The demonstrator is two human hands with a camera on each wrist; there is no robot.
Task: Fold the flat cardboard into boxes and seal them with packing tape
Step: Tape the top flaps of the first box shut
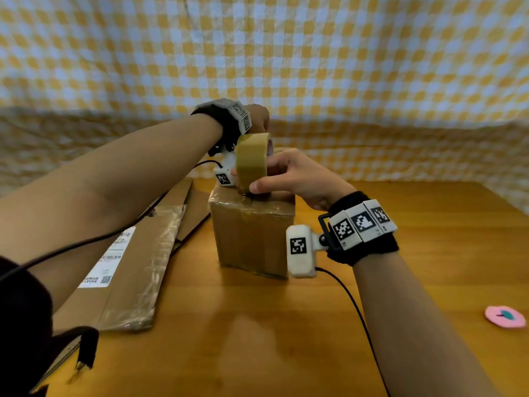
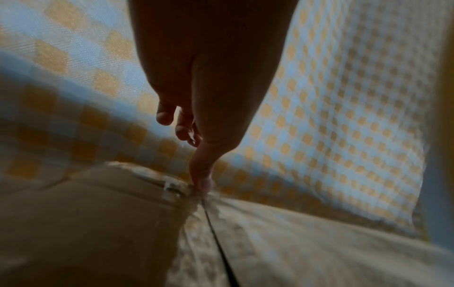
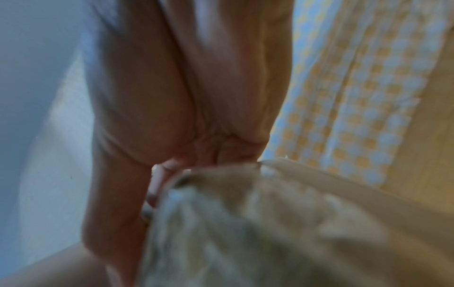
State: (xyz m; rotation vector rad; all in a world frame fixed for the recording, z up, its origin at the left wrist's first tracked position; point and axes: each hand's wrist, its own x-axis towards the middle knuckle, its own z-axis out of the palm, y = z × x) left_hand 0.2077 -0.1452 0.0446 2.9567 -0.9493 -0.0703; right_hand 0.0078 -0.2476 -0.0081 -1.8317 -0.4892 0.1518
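Brown packing tape roll [image 1: 252, 159] stands on edge above the box [image 1: 252, 233], gripped by the right hand [image 1: 294, 179] with its thumb low against the roll, where the tape meets the near end of the top seam. The left hand [image 1: 259, 118] reaches over the far side, one fingertip [image 2: 202, 181] pressing the seam (its other fingers curl loosely, holding nothing). That seam runs straight away from the person, so the roll likely travels along it, the flat cardboard [image 1: 126, 265] waiting left on the wooden table [image 1: 257, 339].
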